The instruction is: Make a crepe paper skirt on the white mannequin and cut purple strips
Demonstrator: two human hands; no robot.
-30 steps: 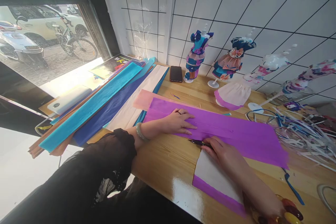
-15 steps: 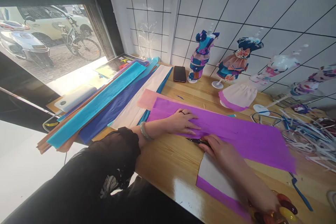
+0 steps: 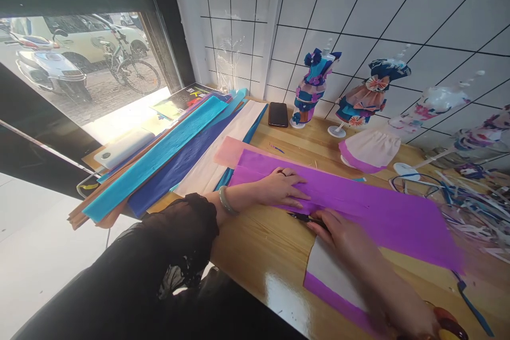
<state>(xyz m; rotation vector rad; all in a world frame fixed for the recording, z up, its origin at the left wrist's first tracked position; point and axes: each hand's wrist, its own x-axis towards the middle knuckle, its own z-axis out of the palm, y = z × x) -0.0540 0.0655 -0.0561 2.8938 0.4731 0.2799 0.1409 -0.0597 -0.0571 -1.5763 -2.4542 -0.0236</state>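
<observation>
A long purple sheet (image 3: 402, 218), crepe paper by its look, stretches across the wooden table. My left hand (image 3: 282, 188) lies on it with fingers spread, pressing it down near its front edge. Scissors (image 3: 305, 217) with dark blades are in my right hand (image 3: 338, 234), its fingers closed round the handles, at the sheet's front edge. Most of the handles are hidden by the hand. Under my right forearm lies a white piece with a purple border (image 3: 330, 268). A peach sheet (image 3: 229, 151) shows from beneath the purple one at its left end.
Folded blue, brown and white sheets (image 3: 159, 162) are stacked at the left. A phone (image 3: 278, 115) lies by the wall. Small dress forms in paper dresses (image 3: 313, 90) stand along the back. Loose ribbon strips (image 3: 474, 218) pile up at the right; a blue strip (image 3: 474, 305) lies in front.
The whole view has shifted slightly, so everything sits a little further right. Both hands keep nearly the same place on the purple sheet.
</observation>
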